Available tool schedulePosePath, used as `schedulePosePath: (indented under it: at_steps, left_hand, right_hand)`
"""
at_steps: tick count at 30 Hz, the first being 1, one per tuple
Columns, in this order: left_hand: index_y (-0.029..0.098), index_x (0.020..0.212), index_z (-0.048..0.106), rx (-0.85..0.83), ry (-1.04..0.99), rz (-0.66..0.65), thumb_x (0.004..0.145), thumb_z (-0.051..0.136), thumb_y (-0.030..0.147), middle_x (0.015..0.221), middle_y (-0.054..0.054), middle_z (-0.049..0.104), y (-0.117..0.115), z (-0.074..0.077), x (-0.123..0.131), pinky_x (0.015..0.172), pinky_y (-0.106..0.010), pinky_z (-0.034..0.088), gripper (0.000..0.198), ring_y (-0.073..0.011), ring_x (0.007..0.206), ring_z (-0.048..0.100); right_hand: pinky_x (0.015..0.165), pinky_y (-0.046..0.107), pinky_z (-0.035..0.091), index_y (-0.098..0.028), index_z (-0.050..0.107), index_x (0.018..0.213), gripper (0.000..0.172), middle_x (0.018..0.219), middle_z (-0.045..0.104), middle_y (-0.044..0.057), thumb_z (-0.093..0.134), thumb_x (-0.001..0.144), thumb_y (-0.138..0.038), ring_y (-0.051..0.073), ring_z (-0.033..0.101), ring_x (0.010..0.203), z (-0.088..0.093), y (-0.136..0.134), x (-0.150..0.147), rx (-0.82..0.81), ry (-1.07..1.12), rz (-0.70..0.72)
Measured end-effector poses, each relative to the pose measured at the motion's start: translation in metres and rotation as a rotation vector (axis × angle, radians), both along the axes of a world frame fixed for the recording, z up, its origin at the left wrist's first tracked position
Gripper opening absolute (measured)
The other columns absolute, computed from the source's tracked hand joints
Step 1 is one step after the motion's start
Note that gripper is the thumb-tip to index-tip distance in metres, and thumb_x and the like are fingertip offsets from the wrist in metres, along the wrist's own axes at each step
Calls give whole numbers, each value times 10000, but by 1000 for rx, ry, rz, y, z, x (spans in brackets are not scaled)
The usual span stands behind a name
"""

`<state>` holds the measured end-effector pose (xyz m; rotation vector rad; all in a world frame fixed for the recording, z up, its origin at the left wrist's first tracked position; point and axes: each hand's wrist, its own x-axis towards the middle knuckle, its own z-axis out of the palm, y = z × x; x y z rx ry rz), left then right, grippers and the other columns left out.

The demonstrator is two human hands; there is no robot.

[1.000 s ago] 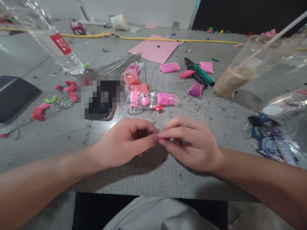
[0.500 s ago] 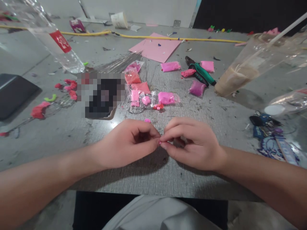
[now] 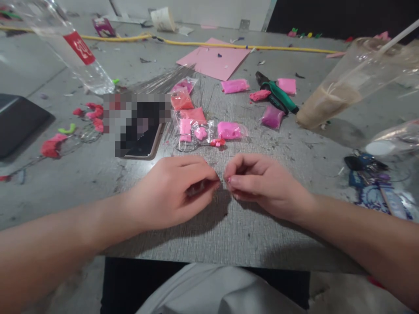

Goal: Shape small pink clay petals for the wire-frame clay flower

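Note:
Low over the front of the grey table, my left hand (image 3: 183, 189) has thumb and fingertips drawn together; what they hold, if anything, is too small to make out. Across a narrow gap, my right hand (image 3: 266, 185) pinches a tiny bit of pink modelling clay (image 3: 229, 179) between thumb and forefinger. Just beyond the hands lie a small red and pink clay piece (image 3: 218, 142) and a clear packet with a pink lump (image 3: 200, 132). Beside them are a bright pink clay packet (image 3: 231, 130) and an orange-red one (image 3: 182, 100).
A phone (image 3: 144, 135), partly pixelated, lies left of the packets. Green-handled pliers (image 3: 278, 97) rest at right, near a tilted-looking drink cup (image 3: 327, 98). A water bottle (image 3: 75, 52), thin wires (image 3: 157, 83), pink paper (image 3: 212, 59) and keys (image 3: 363, 168) surround the work spot.
My fingertips have come apart, leaving a small gap. The right hand has turned and risen slightly, with the pink bit in its pinch. The view has shifted a little.

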<state>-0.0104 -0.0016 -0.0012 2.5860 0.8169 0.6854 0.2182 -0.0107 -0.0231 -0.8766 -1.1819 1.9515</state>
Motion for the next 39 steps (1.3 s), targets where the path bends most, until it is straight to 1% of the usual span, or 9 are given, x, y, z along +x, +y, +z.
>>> schedulePosePath:
  at_steps: [3,9,14,16,21,24,27,32,39]
  left_hand:
    - [163,1001,719,-33,93,-49,975,591,201,873,-38,700,13,1,-6,704,-257,486,136,-149,768,656]
    - [181,1086,763,-67,254,-126,974,619,274,1029,-86,701,28,-4,-15,757,-294,537,204,-193,854,693]
    - [196,1047,775,-147,159,-119,982,610,232,1002,-65,719,27,-3,-13,761,-269,540,180,-166,846,700]
    - [197,980,771,-235,68,-99,980,614,225,943,-42,728,25,0,-9,749,-245,535,160,-142,815,696]
    - [186,872,750,-467,-78,-6,942,640,210,786,-2,728,12,6,0,658,-220,517,133,-118,705,663]
    - [176,864,749,-586,-101,53,939,631,226,775,-13,732,5,6,3,629,-230,519,148,-131,698,665]
    - [169,845,740,-630,-106,78,930,625,243,778,-24,727,2,6,4,627,-245,524,161,-145,711,668]
    - [166,805,716,-571,-81,90,915,610,232,753,-23,706,1,6,4,597,-245,491,167,-143,687,650]
    - [153,843,711,-187,18,19,924,581,182,794,-34,674,1,0,3,637,-255,468,156,-136,712,616]
  right_hand:
    - [465,197,318,-192,648,804,157,675,609,-40,775,874,-251,65,468,531,-1,2,4,-30,14,-2]
    - [475,198,342,-192,642,793,158,682,626,-33,767,871,-250,75,501,548,-1,3,4,-50,-2,5]
    - [454,193,320,-196,634,826,144,657,574,-55,731,909,-263,63,456,518,-4,-1,3,45,-34,-6]
    - [465,192,340,-195,643,855,107,667,557,-60,719,916,-239,63,455,535,-4,-5,1,170,-67,-45]
    - [580,217,486,-202,649,939,72,798,651,-18,671,913,-139,96,588,673,-1,-14,-4,664,-319,-172]
    - [578,215,472,-194,638,937,109,775,651,-21,668,892,-100,88,569,648,1,-15,-5,918,-420,-175]
    - [597,210,457,-177,637,937,112,772,647,-19,678,886,-87,80,557,656,2,-14,-5,1060,-469,-162]
    - [618,230,447,-184,643,948,63,762,637,-21,673,920,-135,86,533,638,1,-14,-7,1088,-544,-135]
    - [594,237,436,-196,638,911,93,763,624,-20,658,897,-106,99,533,644,1,-13,-7,1023,-552,-122]
